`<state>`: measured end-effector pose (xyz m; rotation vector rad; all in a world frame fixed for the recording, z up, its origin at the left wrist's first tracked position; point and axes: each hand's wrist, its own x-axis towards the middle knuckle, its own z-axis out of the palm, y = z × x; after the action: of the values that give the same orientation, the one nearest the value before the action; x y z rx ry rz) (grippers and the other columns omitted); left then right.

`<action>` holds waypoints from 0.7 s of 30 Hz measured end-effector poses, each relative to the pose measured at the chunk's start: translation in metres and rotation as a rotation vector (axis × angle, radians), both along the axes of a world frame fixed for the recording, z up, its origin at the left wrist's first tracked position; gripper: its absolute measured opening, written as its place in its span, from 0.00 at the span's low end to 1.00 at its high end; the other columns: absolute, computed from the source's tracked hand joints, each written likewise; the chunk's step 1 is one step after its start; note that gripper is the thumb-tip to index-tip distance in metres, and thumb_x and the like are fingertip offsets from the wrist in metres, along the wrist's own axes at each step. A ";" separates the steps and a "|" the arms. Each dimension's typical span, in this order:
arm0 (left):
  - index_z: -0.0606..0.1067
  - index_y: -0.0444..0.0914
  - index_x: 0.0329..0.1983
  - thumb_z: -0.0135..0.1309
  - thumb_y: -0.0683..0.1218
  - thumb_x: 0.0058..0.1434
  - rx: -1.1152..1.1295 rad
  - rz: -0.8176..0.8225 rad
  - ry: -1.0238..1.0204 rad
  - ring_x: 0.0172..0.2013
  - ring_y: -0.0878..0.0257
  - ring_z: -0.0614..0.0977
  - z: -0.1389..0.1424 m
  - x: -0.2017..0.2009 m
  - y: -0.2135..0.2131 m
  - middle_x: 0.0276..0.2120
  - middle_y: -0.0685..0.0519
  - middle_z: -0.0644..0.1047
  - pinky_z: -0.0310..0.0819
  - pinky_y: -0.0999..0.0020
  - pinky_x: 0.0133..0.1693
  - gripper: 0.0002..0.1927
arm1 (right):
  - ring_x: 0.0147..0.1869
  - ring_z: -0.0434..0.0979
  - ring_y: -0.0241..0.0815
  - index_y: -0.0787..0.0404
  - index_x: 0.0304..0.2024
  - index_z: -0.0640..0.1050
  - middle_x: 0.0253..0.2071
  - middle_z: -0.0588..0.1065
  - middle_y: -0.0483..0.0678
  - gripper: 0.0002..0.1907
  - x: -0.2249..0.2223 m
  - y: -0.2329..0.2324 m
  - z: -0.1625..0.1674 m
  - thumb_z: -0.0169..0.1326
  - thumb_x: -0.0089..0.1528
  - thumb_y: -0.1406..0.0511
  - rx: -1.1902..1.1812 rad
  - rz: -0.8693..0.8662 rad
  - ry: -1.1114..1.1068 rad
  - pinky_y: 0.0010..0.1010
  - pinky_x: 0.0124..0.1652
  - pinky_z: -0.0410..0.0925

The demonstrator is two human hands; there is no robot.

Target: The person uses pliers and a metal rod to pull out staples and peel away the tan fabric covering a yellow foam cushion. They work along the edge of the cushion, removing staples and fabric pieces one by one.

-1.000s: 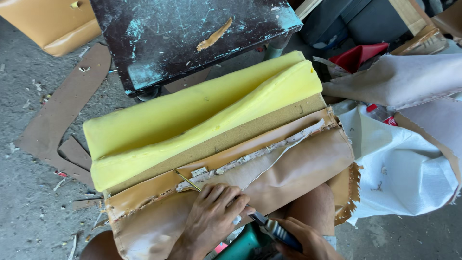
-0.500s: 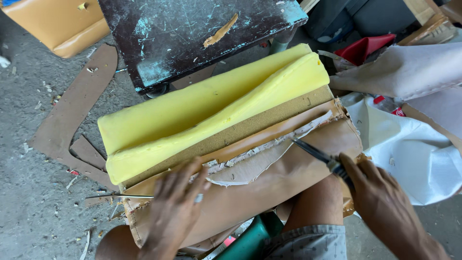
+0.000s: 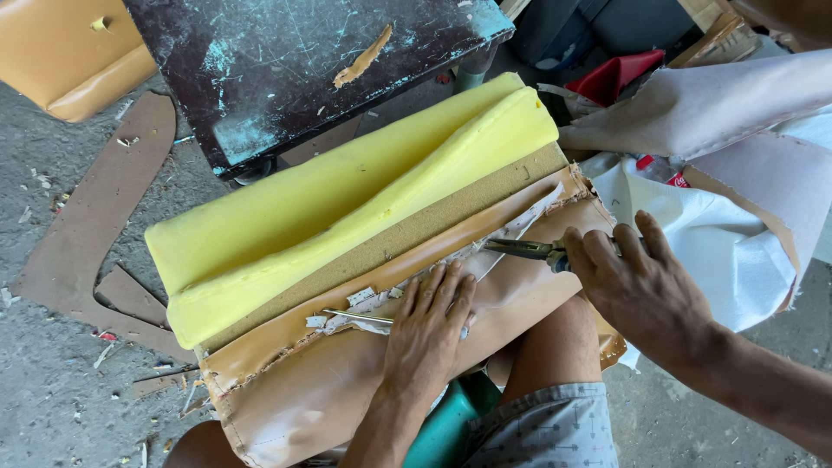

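Observation:
A yellow foam cushion (image 3: pixel 347 208) on a board lies across my lap, with a tan leatherette cover (image 3: pixel 347 381) peeled down from its torn edge. My left hand (image 3: pixel 429 329) presses flat on the cover near the torn white edge; a thin metal tool (image 3: pixel 355 317) lies by its fingers. My right hand (image 3: pixel 641 286) grips the handle of pliers (image 3: pixel 524 250), whose jaws point left at the cover's edge near the board.
A scratched dark table (image 3: pixel 295 61) stands behind the cushion. A tan seat piece (image 3: pixel 69 52) lies at top left, cardboard cut-outs (image 3: pixel 87 225) on the concrete floor at left, white sheeting (image 3: pixel 719 234) and tan fabric (image 3: pixel 711 95) at right. A teal stool (image 3: pixel 442 425) is under me.
My right hand moved from my lap out to the right edge of the cover with the pliers, now aimed at the torn edge. My left hand shifted slightly right on the cover.

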<state>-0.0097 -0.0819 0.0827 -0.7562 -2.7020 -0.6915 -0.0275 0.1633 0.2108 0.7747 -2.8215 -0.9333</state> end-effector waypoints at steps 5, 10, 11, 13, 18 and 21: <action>0.72 0.39 0.65 0.53 0.51 0.66 0.041 0.014 -0.033 0.68 0.52 0.68 -0.003 0.006 -0.001 0.68 0.46 0.69 0.55 0.47 0.68 0.25 | 0.47 0.72 0.47 0.66 0.70 0.63 0.49 0.68 0.52 0.39 0.002 0.002 -0.004 0.56 0.57 0.65 -0.030 -0.058 -0.094 0.49 0.60 0.67; 0.73 0.39 0.64 0.53 0.51 0.67 0.043 0.025 -0.006 0.68 0.52 0.69 0.002 0.004 -0.002 0.67 0.46 0.70 0.56 0.47 0.68 0.24 | 0.49 0.71 0.45 0.65 0.71 0.62 0.57 0.67 0.54 0.38 0.005 0.003 -0.006 0.56 0.58 0.69 -0.055 -0.092 -0.116 0.37 0.50 0.72; 0.73 0.39 0.64 0.53 0.51 0.67 0.044 0.024 -0.004 0.68 0.52 0.69 0.003 0.004 -0.002 0.67 0.46 0.70 0.56 0.47 0.67 0.24 | 0.49 0.71 0.45 0.65 0.70 0.62 0.60 0.67 0.56 0.39 0.005 0.004 -0.007 0.57 0.56 0.69 -0.072 -0.079 -0.095 0.36 0.48 0.73; 0.73 0.39 0.64 0.53 0.51 0.66 0.047 0.023 0.002 0.67 0.52 0.69 0.005 0.003 -0.002 0.67 0.46 0.70 0.56 0.47 0.67 0.24 | 0.49 0.73 0.46 0.65 0.70 0.62 0.60 0.67 0.57 0.39 0.005 0.006 -0.009 0.57 0.56 0.69 -0.117 -0.098 -0.121 0.37 0.48 0.74; 0.73 0.39 0.64 0.53 0.51 0.66 0.054 0.024 0.010 0.67 0.52 0.69 0.005 0.003 -0.003 0.67 0.46 0.70 0.56 0.46 0.67 0.24 | 0.52 0.76 0.48 0.66 0.72 0.61 0.56 0.71 0.53 0.43 0.002 0.013 -0.016 0.58 0.53 0.73 -0.263 -0.194 -0.208 0.38 0.51 0.74; 0.73 0.39 0.64 0.53 0.51 0.67 0.056 0.020 -0.007 0.68 0.52 0.69 0.004 0.002 -0.004 0.67 0.46 0.70 0.56 0.47 0.67 0.24 | 0.50 0.77 0.48 0.66 0.71 0.61 0.54 0.73 0.54 0.41 -0.002 0.016 -0.016 0.58 0.55 0.73 -0.293 -0.233 -0.248 0.40 0.50 0.74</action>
<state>-0.0075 -0.0854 0.0865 -0.7139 -2.6810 -0.7630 -0.0292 0.1797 0.1945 0.5676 -3.2152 -0.4483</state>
